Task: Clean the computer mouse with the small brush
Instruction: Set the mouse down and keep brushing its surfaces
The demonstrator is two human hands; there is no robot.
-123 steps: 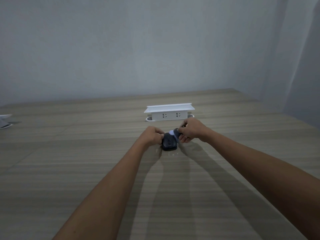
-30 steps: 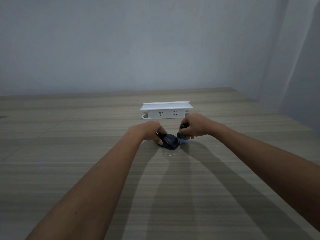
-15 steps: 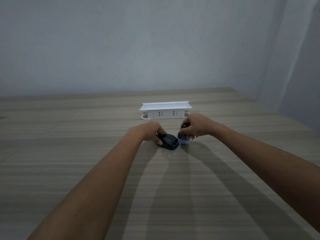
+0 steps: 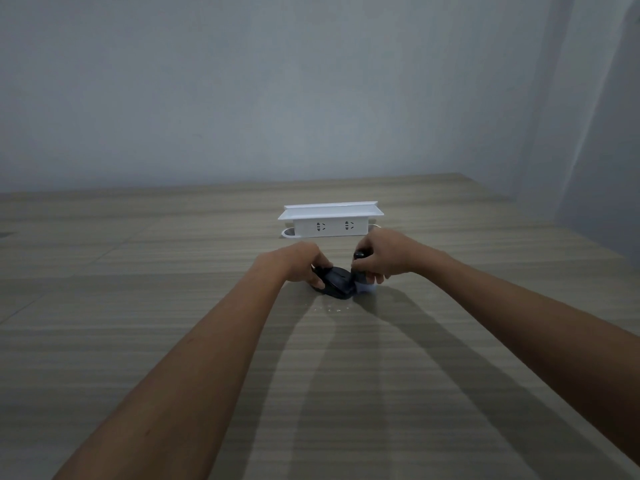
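Black mouse (image 4: 337,285) on wooden table (image 4: 346,393), just in front of white power strip (image 4: 330,220). Left hand (image 4: 300,263) grips mouse at left side, fingers curled round it. Right hand (image 4: 379,255) pinches small brush (image 4: 361,271), pale bristles down at mouse's right edge. White crumbs (image 4: 330,309) on table just before mouse

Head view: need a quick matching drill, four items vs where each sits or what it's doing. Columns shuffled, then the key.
Things:
1. mouse
2. brush
3. socket box
4. crumbs

Places or states:
A. white, standing behind both hands
B. gripped in the right hand, pale bristles down beside the mouse
C. scattered on the table just in front of the mouse
D. dark, held steady on the table by the left hand

Pairs: 1-D, 2-B, 3-A, 4-C
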